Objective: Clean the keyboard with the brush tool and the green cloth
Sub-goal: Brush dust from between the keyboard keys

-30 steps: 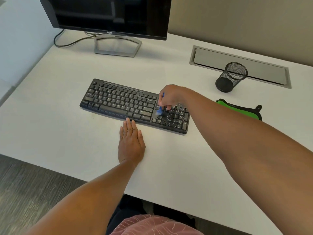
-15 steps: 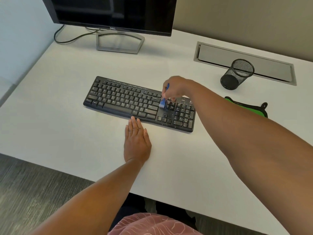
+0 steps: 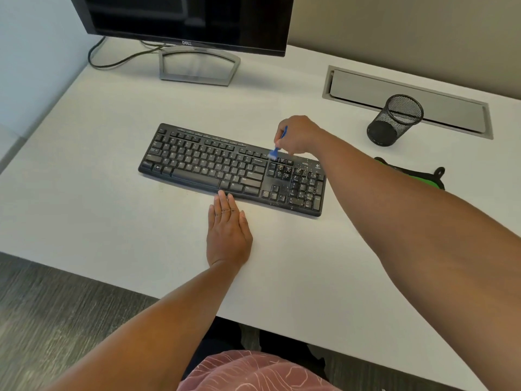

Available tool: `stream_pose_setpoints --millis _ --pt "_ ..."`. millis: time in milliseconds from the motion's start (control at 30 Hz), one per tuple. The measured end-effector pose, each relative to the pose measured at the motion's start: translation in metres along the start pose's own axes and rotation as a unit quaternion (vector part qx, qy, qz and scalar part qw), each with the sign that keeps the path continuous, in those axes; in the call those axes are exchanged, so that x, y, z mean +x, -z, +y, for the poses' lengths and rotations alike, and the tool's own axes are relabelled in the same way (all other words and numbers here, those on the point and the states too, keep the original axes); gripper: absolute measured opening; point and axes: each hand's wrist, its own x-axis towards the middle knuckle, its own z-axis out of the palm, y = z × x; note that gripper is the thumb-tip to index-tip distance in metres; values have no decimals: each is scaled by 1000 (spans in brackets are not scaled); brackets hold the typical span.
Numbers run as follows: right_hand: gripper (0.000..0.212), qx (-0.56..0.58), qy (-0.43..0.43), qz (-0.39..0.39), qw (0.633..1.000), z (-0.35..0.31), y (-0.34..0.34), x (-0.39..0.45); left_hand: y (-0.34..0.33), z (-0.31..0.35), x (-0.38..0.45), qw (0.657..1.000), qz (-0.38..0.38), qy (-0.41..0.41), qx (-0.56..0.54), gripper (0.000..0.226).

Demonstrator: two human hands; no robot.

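Note:
A black keyboard [image 3: 214, 167] lies across the middle of the white desk, with pale crumbs scattered over its right-hand keys. My right hand [image 3: 298, 136] grips a small blue brush [image 3: 277, 148] whose bristle end touches the top row of keys, just left of the number pad. My left hand [image 3: 228, 232] rests flat on the desk with straight fingers, its fingertips touching the keyboard's front edge. The green cloth [image 3: 406, 173], edged in black, lies on the desk right of the keyboard, mostly hidden behind my right forearm.
A black mesh pen cup [image 3: 394, 119] stands at the back right, in front of a grey cable hatch [image 3: 366, 86]. A monitor on a silver stand [image 3: 197, 63] sits at the back, its cable trailing left. The desk's front edge [image 3: 112, 280] runs near my body.
My right hand has moved the brush from the middle of the keys by the number pad up to the keyboard's top row. My left hand has stayed put.

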Motion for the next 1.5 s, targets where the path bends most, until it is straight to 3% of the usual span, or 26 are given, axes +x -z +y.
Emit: stream_pose_setpoints --millis 67,100,233,267,400,467,533,633,700,833,867,933,1000,1067,1200,1267,1367,1433,1500 --pt "23 -48 -15 47 998 3 -4 2 0 0 0 1000 0 1 0 64" --pt "23 -72 -19 32 997 6 -7 3 1 1 0 1000 0 2 -1 64" --pt "17 -52 -2 -142 989 12 -3 -10 1 1 0 1000 -2 3 0 64" --pt "17 -41 -1 -142 989 13 -1 -11 1 1 0 1000 -4 4 -1 63" --pt "17 -36 -6 20 999 16 -1 -2 0 1 0 1000 -7 6 1 65" --pt "16 -17 -19 64 998 15 -6 -4 0 1 0 1000 -8 8 2 65" --pt "18 -23 -19 24 999 17 -10 -4 1 1 0 1000 -9 9 4 65" --pt "12 -14 -3 -130 991 16 -9 -12 1 2 0 1000 -6 9 5 64" --pt "11 34 -4 -101 994 15 -6 -11 1 2 0 1000 -8 10 5 64" --pt "13 37 -18 76 996 13 -6 -2 3 2 -1 1000 -8 9 4 64" --pt "12 0 -19 64 998 13 -7 -2 3 2 -1 1000 -9 9 3 64" --pt "17 -64 -6 -43 997 15 -9 -6 3 3 -2 1000 -8 8 3 64" --pt "18 -48 4 -142 989 13 -7 -15 3 3 -1 1000 -3 9 2 65" --pt "18 8 -1 -116 993 13 -5 -19 4 4 -1 1000 -3 10 3 66" --pt "24 20 -38 56 998 15 -6 -11 4 4 -1 1000 -4 11 6 66" --pt "22 -28 -40 20 999 18 -10 -14 3 4 -1 1000 -3 13 6 65" --pt "17 -29 -15 -114 993 20 -8 -23 3 3 -1 1000 -2 14 11 65" --pt "14 15 -10 -106 994 20 -2 -25 2 3 -1 1000 -3 15 13 65" --pt "19 15 -15 -45 999 22 2 -18 2 4 -1 1000 -1 16 13 66"
